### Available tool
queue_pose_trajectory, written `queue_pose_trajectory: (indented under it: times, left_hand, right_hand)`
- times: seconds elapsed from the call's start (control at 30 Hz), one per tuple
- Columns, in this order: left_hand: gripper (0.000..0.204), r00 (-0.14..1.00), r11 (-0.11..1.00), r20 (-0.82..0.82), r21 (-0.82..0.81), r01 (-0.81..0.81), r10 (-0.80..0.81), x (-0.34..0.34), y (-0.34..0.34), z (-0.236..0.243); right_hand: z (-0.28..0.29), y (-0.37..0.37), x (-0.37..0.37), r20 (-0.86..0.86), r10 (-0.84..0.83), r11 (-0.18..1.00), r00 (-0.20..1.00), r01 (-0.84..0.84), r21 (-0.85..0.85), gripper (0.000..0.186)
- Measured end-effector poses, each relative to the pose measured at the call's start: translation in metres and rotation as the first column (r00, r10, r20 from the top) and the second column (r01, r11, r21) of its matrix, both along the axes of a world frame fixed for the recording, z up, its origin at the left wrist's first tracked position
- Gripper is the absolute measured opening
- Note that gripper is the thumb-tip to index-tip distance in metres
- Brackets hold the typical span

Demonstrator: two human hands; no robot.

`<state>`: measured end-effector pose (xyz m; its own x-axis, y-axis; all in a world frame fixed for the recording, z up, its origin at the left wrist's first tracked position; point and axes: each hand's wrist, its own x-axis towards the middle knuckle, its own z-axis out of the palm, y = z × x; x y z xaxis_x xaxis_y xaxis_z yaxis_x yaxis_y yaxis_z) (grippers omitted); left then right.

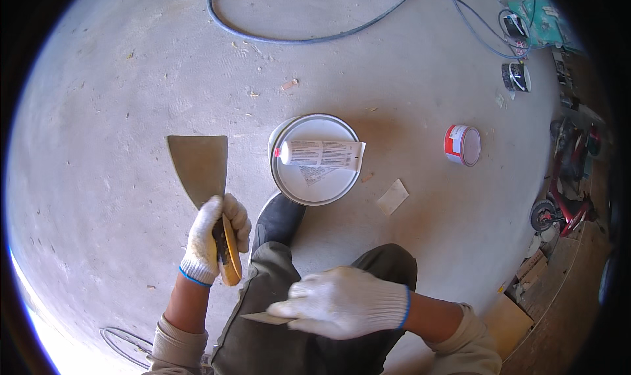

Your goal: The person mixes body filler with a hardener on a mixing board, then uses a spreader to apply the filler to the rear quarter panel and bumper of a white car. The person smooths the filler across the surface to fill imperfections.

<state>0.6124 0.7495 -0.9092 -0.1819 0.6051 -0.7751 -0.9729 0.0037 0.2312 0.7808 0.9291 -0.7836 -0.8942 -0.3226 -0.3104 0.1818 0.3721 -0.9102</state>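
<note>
My left hand (214, 243), in a white knit glove, grips the wooden-handled wide putty knife (199, 164), its blade pointing up. My gloved right hand (335, 299) is closed on a thin pale flat piece (259, 316) over my lap, its fingers partly hidden. Ahead of my knees stands a round white-lidded bucket (317, 186), with a white tube (321, 154) with a red cap lying on the lid. A red-and-white can (462, 145) is to the right, and a small pale card (393, 197) lies on the floor beside the bucket.
A blue-grey hose (276, 38) loops across the concrete floor (118, 145) ahead. Cans (516, 77), a green bundle (542, 23) and a red wheeled item (565, 201) line the right side. A coiled cable (125, 337) lies at lower left; my boot (276, 224) is beside the bucket.
</note>
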Motion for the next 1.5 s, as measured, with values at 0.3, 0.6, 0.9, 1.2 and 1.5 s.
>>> queue_pose_trajectory:
  times: [0.3,0.6,0.9,1.2,1.5]
  left_hand:
    - [0.028,0.742,0.843,-0.414,-0.364,0.397,-0.528,-0.003,0.031,-0.006]
    - [0.034,0.506,0.841,-0.676,-0.477,0.255,-0.536,-0.011,0.031,-0.013]
    - [0.034,0.601,0.897,-0.676,-0.4,0.187,-0.427,0.0,0.06,-0.016]
    - [0.03,0.447,0.856,-0.744,-0.504,0.114,-0.497,-0.002,0.089,-0.012]
    - [0.037,0.308,0.724,-0.657,-0.65,0.23,-0.688,-0.016,0.097,0.008]
  right_hand:
    - [-0.059,0.09,-0.012,-0.436,-0.265,0.666,0.86,0.49,0.562,0.012]
    - [-0.109,0.099,0.032,-0.319,-0.629,0.59,0.709,0.703,0.398,0.019]
    - [-0.126,0.074,0.068,0.087,-0.856,0.517,0.51,0.843,0.146,0.02]
    - [-0.12,0.074,0.058,-0.083,-0.855,0.492,0.512,0.852,0.18,0.021]
    - [-0.109,0.075,0.063,0.102,-0.897,0.442,0.431,0.881,0.167,0.027]
